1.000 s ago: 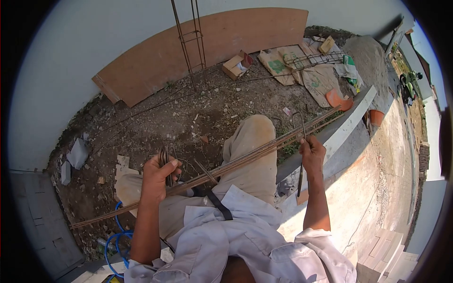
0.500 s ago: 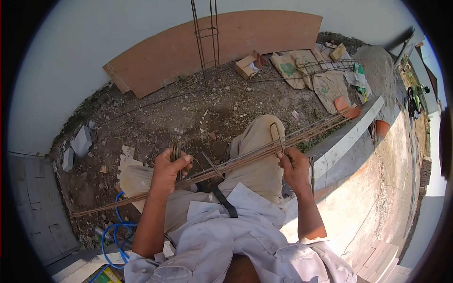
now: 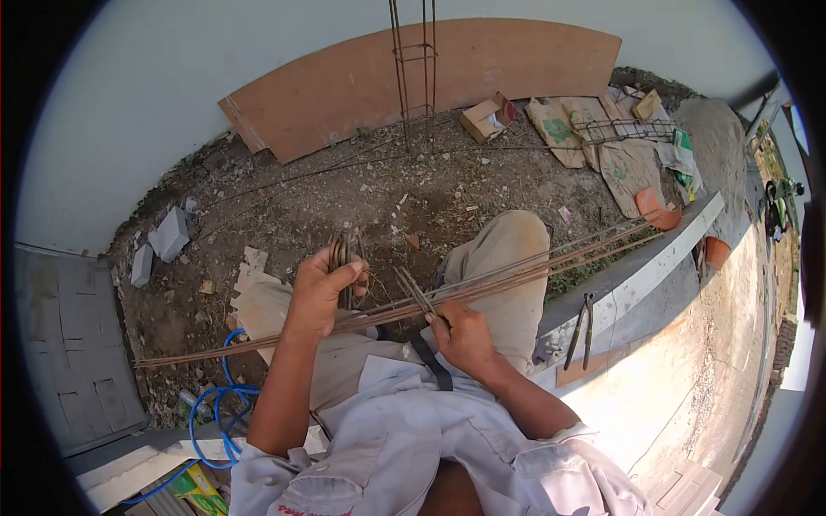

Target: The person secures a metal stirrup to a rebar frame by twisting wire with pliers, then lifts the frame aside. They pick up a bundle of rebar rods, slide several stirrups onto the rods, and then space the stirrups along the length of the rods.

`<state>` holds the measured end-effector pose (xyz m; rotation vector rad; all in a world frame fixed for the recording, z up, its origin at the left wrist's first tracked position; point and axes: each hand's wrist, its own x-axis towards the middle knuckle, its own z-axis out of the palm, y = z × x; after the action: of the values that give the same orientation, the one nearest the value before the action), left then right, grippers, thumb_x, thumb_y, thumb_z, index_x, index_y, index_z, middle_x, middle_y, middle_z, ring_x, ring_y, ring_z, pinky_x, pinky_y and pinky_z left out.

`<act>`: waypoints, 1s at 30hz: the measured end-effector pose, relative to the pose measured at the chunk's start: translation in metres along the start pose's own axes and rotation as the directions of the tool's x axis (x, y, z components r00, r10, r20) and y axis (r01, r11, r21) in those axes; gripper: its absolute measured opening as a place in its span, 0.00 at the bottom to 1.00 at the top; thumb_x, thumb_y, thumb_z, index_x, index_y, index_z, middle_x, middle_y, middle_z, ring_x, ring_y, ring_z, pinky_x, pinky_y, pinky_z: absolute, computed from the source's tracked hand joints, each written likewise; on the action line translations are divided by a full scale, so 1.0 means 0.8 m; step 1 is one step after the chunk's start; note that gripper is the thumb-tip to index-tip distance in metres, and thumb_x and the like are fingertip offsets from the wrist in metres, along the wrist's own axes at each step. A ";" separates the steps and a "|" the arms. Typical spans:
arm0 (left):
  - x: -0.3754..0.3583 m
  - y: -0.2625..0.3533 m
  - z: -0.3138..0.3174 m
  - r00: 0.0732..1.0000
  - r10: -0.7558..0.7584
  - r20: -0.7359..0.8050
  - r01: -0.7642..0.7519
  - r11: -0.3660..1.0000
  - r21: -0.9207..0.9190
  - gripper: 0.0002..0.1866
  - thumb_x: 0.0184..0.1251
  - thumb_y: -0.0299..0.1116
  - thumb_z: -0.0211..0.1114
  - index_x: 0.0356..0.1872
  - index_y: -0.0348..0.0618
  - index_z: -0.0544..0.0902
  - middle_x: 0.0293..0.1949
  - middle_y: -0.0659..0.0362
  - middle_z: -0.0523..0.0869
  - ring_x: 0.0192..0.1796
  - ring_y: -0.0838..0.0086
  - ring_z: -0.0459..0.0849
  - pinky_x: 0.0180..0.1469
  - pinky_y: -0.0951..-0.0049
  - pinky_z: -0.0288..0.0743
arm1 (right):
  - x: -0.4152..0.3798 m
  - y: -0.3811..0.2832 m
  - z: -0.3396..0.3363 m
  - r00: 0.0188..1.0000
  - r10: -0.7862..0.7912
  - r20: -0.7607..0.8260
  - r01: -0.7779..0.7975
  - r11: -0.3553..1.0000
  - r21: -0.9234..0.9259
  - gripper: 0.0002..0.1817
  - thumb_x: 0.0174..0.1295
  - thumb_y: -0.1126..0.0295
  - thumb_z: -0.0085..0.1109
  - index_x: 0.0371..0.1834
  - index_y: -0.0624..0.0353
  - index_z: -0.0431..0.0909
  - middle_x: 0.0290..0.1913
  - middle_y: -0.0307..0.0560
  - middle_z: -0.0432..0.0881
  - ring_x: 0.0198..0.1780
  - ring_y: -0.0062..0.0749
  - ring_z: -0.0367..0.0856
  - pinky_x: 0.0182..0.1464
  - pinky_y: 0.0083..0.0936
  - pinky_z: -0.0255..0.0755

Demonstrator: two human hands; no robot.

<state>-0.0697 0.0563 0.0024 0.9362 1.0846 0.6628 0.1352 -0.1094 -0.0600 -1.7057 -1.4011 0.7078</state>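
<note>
Several thin steel rods [image 3: 508, 273] lie in a long bundle across my lap, reaching from lower left to upper right. My left hand [image 3: 320, 288] is closed around a bunch of bent rebar stirrups [image 3: 347, 249], held upright just above the rods. At the middle of the bundle, my right hand [image 3: 465, 334] pinches the lower end of a rebar stirrup [image 3: 415, 291] that stands slanted at the rods. A second stirrup seems to sit right against it; the fingers partly hide where they meet the rods.
Pincers [image 3: 582, 331] rest on the concrete ledge [image 3: 632, 284] to my right. Ahead stand an upright rebar column [image 3: 416, 82] and a plywood sheet [image 3: 344, 103]. A cardboard box [image 3: 483, 119], paper sacks [image 3: 632, 176] and concrete blocks [image 3: 170, 234] lie around. Blue hose [image 3: 202, 408] coils at left.
My right hand has moved left and down the bundle, bringing its stirrup from over my knee to beside the one on the rods. The pincers are now uncovered. The view has shifted.
</note>
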 end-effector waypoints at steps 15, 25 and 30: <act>-0.007 -0.003 -0.007 1.000 -0.007 0.001 0.007 0.999 -0.037 0.06 0.72 0.28 0.70 0.44 0.37 0.85 0.40 0.54 0.90 0.42 0.69 0.90 0.41 0.68 0.86 | -0.008 0.020 0.014 0.999 0.014 0.047 -0.009 0.994 -0.110 0.13 0.66 0.66 0.73 0.36 0.62 0.78 0.34 0.63 0.85 0.36 0.66 0.85 0.38 0.54 0.80; -0.002 0.006 0.016 0.996 -0.027 0.082 0.039 0.988 -0.151 0.09 0.73 0.23 0.68 0.51 0.32 0.86 0.43 0.52 0.89 0.44 0.68 0.90 0.48 0.63 0.89 | -0.010 0.028 0.011 0.999 0.010 0.046 -0.005 0.992 -0.124 0.11 0.65 0.66 0.72 0.38 0.61 0.81 0.35 0.61 0.85 0.37 0.65 0.86 0.39 0.53 0.81; 0.004 0.004 0.023 0.997 0.026 0.068 -0.021 0.998 -0.066 0.09 0.72 0.23 0.71 0.49 0.31 0.87 0.40 0.54 0.90 0.41 0.68 0.90 0.48 0.66 0.87 | -0.009 0.024 0.004 0.999 0.000 0.043 0.005 0.993 -0.122 0.11 0.64 0.68 0.73 0.40 0.61 0.81 0.36 0.60 0.85 0.38 0.64 0.86 0.40 0.53 0.82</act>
<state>-0.0517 0.0552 0.0071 0.9103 0.9871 0.6769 0.1407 -0.1170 -0.0786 -1.7917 -1.5027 0.6725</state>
